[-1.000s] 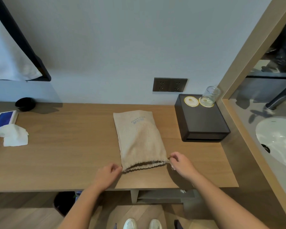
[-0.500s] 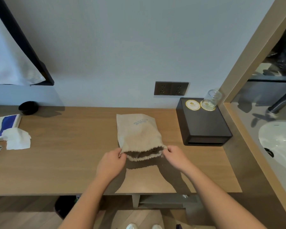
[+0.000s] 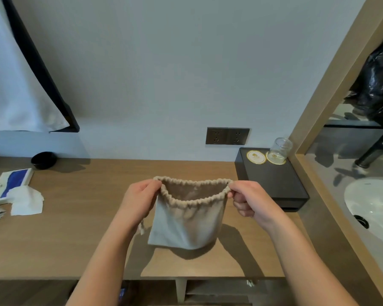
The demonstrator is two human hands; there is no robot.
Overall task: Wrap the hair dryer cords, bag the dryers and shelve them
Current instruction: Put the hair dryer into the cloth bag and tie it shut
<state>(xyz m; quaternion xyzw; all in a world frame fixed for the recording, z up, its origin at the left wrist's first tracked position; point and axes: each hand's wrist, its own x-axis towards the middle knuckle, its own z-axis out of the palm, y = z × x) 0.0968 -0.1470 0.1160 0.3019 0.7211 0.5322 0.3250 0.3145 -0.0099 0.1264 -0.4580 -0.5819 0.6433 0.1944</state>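
A beige drawstring bag [image 3: 186,224] hangs above the wooden counter [image 3: 80,228], its gathered mouth stretched wide and facing up. My left hand [image 3: 139,199] pinches the left side of the rim and my right hand [image 3: 250,199] pinches the right side. The bag's bottom rests near the counter top. A knotted drawstring end dangles under my left wrist. No hair dryer shows in this view.
A black box [image 3: 274,184] with a glass jar [image 3: 280,147] and two round coasters stands at the right. A wall socket [image 3: 227,136] sits behind. Tissues [image 3: 26,200], a blue-white packet [image 3: 13,181] and a black bowl [image 3: 44,160] lie left. A sink [image 3: 374,206] is far right.
The bag lay flat on the counter a second ago. Both hands took its mouth, lifted it upright and pulled the opening apart.
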